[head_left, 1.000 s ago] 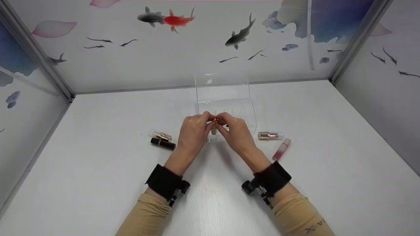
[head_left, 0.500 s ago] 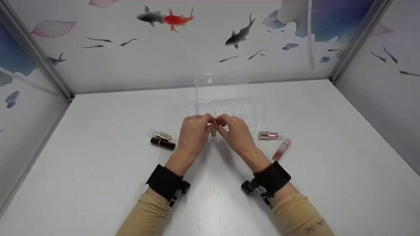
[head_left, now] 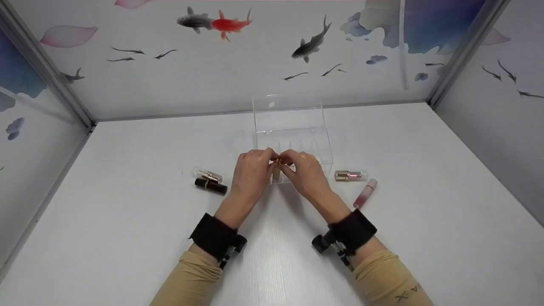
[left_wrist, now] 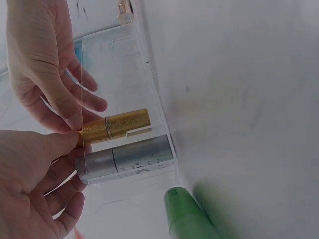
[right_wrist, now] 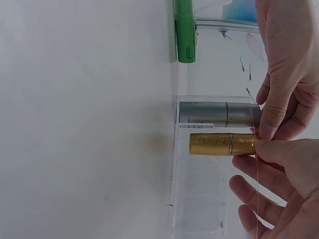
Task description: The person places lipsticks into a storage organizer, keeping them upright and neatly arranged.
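Fingertips of my left hand (head_left: 250, 172) and right hand (head_left: 307, 172) meet over the clear divided box (right_wrist: 199, 199), pinching the top end of a gold lipstick tube (left_wrist: 119, 124). The tube is upright, its lower end inside one of the box's front compartments, seen through the clear wall. Beside it, in the neighbouring compartment on the left-hand side, stands a silver lipstick tube (right_wrist: 209, 113). My left fingers overlap its top. In the head view, the hands hide much of both tubes. The box's clear lid (head_left: 289, 119) is raised at the back.
Left of the hands lie a clear-capped lipstick (head_left: 208, 175) and a black lipstick (head_left: 211, 186). On the right are a gold lipstick with a clear cap (head_left: 350, 175) and a pink tube (head_left: 366, 193). A green tube (left_wrist: 187, 211) lies near the box. Printed walls surround the table.
Both hands and the gold lipstick tube have shifted slightly downward in the head view, with the pinch kept. The box and the loose lipsticks stay put.
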A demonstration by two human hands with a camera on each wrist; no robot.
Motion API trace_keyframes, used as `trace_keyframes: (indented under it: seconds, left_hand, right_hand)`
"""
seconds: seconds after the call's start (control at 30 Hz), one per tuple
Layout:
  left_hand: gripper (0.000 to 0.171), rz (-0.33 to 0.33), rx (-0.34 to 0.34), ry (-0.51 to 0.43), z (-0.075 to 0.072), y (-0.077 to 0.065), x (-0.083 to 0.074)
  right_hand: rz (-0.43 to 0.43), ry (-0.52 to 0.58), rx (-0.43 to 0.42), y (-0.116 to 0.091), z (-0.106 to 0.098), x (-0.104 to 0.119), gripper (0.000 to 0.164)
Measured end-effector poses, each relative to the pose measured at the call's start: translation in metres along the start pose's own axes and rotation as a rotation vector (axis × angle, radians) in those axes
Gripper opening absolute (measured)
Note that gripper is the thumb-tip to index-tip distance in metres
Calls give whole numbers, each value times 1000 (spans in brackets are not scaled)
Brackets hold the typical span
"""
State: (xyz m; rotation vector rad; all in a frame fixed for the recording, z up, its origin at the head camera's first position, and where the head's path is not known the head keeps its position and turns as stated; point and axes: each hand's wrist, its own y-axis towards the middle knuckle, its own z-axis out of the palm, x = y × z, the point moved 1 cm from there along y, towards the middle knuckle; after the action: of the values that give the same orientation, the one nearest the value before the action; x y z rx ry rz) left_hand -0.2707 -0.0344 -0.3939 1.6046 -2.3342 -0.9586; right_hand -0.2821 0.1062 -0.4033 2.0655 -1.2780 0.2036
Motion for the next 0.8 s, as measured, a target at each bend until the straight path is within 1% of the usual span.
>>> trace_keyframes:
  seconds: [0.37, 0.5, 0.6, 0.7, 0.8]
  left_hand:
    - [12, 10, 22, 20, 0, 0, 0]
    - [11, 18, 22, 14, 1, 0, 1]
    - [10, 14, 31, 25, 1, 0, 1]
    - [9, 9, 46, 45, 1, 0, 0]
    - [8, 13, 37, 43, 1, 0, 1]
  right_hand:
    - [0, 1, 19, 0, 1, -1, 14]
    - [-22, 7, 15, 0, 1, 0, 13]
    - [-42, 20, 12, 0, 0, 0, 11]
    - [-41, 24, 24, 0, -1, 0, 10]
    - [-35, 21, 25, -1, -1, -1, 11]
